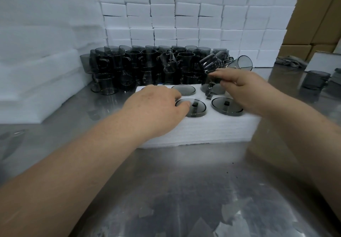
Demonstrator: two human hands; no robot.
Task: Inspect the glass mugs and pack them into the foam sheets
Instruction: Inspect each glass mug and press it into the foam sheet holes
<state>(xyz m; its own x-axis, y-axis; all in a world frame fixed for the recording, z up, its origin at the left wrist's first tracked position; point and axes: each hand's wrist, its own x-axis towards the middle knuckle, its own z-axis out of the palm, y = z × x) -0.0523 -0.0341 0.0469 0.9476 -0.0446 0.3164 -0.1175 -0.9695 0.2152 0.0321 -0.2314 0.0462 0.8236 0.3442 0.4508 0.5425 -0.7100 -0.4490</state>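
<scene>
A white foam block (199,128) with round holes lies on the steel table. Smoky grey glass mugs sit upside down in its holes: one at the near middle (197,107), one at the near right (227,106), one at the far middle (183,89). My left hand (155,106) rests palm down on the block's left part, fingertips touching the near middle mug's base. My right hand (241,87) grips a mug (212,87) by its top as it sits partway in the far right hole, handle toward me.
A dense pile of loose grey mugs (140,67) stands behind the block. Stacked white foam boxes (184,15) form a wall at the back. Foam sheets (36,82) are heaped at the left. Cardboard boxes (313,15) and another mug (315,80) are at the right.
</scene>
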